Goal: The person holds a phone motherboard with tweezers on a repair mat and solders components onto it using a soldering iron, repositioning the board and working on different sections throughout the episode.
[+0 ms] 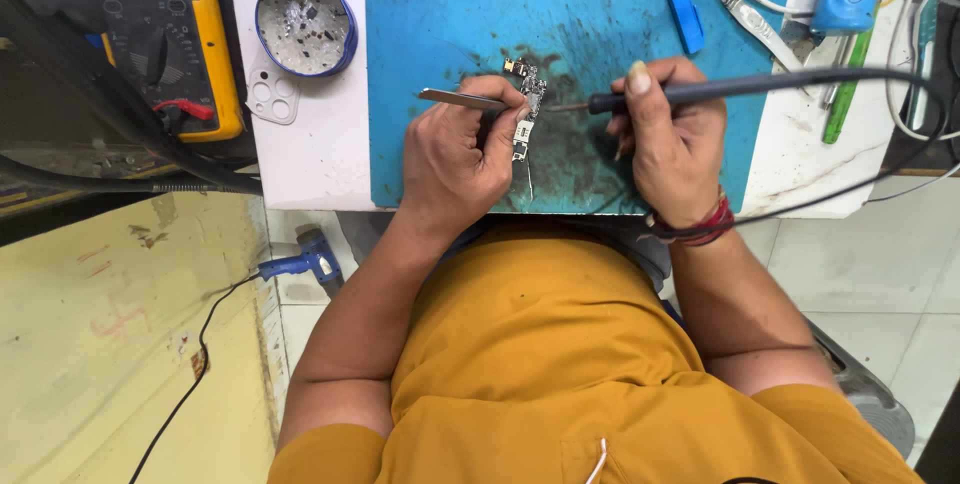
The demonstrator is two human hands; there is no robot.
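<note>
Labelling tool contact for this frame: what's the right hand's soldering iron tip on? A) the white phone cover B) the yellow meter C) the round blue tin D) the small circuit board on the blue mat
D: the right hand holds the soldering iron with its tip at the small circuit board on the blue mat, while the left hand holds tweezers there.

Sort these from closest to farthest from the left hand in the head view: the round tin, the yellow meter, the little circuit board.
1. Circuit board, right by the left hand, on the blue mat.
2. Round tin, up and to its left.
3. Yellow meter, far left edge.
</note>
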